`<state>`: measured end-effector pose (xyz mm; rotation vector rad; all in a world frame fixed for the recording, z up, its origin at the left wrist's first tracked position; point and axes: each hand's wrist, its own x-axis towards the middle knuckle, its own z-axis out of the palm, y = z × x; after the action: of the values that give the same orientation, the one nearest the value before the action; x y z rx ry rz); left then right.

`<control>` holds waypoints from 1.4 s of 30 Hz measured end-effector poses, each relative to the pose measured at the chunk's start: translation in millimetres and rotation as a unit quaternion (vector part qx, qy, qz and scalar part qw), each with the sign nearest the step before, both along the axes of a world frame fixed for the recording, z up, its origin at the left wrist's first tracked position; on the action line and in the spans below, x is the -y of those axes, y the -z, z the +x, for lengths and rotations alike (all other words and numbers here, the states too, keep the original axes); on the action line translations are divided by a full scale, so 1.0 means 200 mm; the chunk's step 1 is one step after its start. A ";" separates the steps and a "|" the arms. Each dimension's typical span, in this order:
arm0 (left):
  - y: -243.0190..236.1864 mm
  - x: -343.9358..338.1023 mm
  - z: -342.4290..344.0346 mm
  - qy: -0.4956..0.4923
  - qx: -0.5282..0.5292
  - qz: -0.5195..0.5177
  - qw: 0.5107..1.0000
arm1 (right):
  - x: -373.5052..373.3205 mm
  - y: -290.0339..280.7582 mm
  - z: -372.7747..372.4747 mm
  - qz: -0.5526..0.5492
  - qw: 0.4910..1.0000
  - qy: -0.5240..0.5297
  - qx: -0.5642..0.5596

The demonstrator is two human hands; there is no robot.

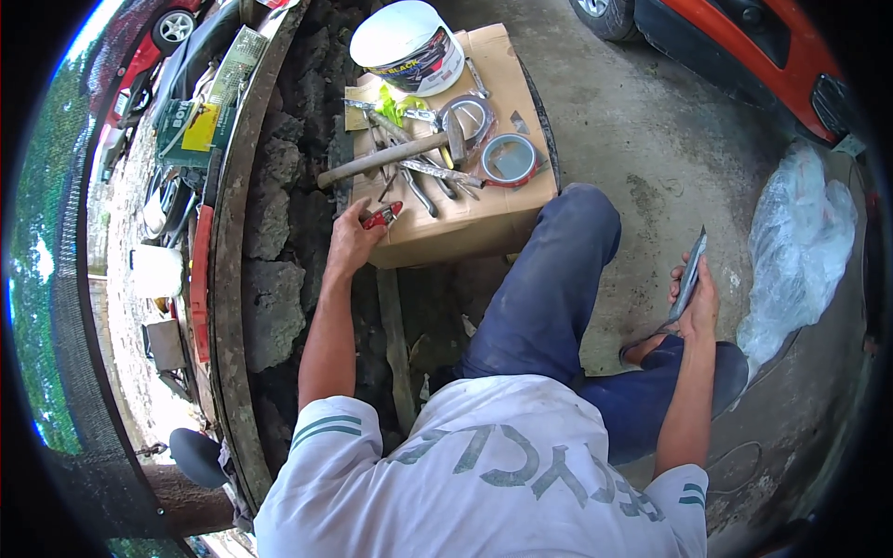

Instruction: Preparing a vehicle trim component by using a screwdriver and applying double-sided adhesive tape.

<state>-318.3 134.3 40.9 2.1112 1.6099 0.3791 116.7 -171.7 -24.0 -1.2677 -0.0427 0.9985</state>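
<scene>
My left hand (352, 244) is at the near left corner of a cardboard box (446, 223), thumb and fingers closed around the end of a small red tool (382, 216) with dark markings; its exact kind is unclear. Held low over the floor on the right, my right hand (699, 302) grips a long, flat grey blade-like piece (689, 279) with a pointed upper tip. On the box lie a hammer (391, 159) with a wooden handle, several metal hand tools (420, 192), a roll of red-edged tape (510, 160) and another tape roll (466, 121).
A white bucket (395, 33) stands at the box's far end, beside a yellow-green cloth or glove (392, 107). Crumpled clear plastic (802, 251) lies right. A red vehicle (791, 56) stands far right. Broken concrete (279, 307) and a cluttered ledge run along the left.
</scene>
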 end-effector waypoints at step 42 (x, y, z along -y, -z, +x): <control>-0.11 0.69 1.14 0.417 0.113 -0.370 0.822 | 0.22 -0.45 -0.46 0.019 0.954 -0.297 0.020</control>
<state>-91.1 -3.8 62.3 1.7995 0.4321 -0.2595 25.4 -215.6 65.8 -1.2658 -0.4978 1.4761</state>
